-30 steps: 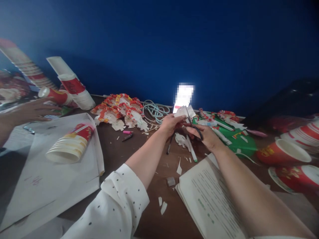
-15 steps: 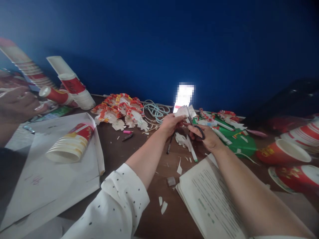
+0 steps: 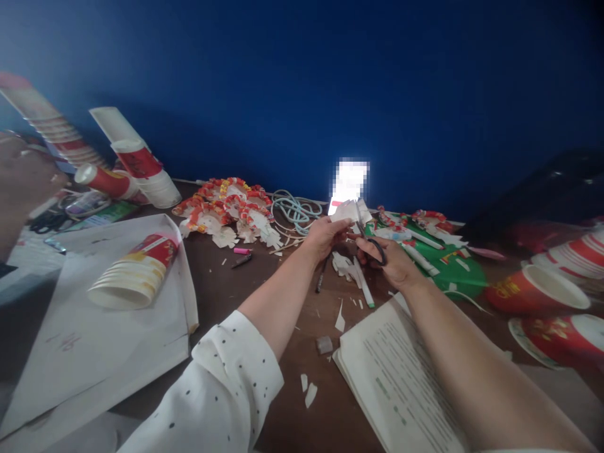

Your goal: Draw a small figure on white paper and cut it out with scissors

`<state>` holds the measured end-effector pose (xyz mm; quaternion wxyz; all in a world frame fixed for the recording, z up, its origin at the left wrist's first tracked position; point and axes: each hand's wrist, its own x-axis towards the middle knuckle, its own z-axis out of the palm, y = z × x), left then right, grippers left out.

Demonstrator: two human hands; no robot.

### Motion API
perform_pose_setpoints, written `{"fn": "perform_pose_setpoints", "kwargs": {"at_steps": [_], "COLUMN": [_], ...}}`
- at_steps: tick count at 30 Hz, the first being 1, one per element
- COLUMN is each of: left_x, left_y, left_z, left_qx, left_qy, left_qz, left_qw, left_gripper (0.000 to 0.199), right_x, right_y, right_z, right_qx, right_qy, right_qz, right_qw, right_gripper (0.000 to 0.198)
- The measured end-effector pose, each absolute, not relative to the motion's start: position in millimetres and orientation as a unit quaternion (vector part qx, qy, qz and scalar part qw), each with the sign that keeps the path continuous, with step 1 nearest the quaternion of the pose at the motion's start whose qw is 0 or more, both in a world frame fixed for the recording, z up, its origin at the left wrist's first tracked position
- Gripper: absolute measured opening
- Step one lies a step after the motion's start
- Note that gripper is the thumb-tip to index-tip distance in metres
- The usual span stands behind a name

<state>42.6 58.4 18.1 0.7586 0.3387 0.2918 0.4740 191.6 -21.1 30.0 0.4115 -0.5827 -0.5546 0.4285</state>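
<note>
Dim light, glaring pixelated screen [image 3: 348, 187], blurred edges

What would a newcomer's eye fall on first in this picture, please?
Probably the glowing screen, bright against the blue wall at the back. Just in front, the left hand holds white paper and the right hand scissors. A red-and-white heap lies left of them.

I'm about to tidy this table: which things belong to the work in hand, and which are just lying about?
Apparently in the work:
scissors, in the right hand
white paper, in the left hand

Seemingly just lying about:
light-blue cord
printed pages
small pink cylinder
</note>
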Motion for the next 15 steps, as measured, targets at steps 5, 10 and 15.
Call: {"fn": "perform_pose_setpoints", "kwargs": {"at_steps": [5, 10, 15], "left_x": [42.1, 41.6, 41.5], "left_y": [56.5, 53.6, 54.6], "left_z": [21.1, 24.4, 22.6], "left_qx": [0.337, 0.339, 0.357], "left_qy": [0.289, 0.297, 0.300], "left_qz": [0.476, 0.478, 0.479], "left_qw": [0.759, 0.754, 0.743], "left_gripper": [0.011, 0.006, 0.005], "right_x": [189.8, 191.3, 187.9], "right_y": [-21.9, -21.1, -23.3], "right_z": [31.7, 29.0, 33.9], "right_qx": [-0.576, -0.580, -0.590], "right_qy": [-0.552, -0.546, -0.559], "right_qz": [0.436, 0.433, 0.408], "right_qw": [0.417, 0.422, 0.416], "right_gripper": [0.039, 0.038, 0.041]}}
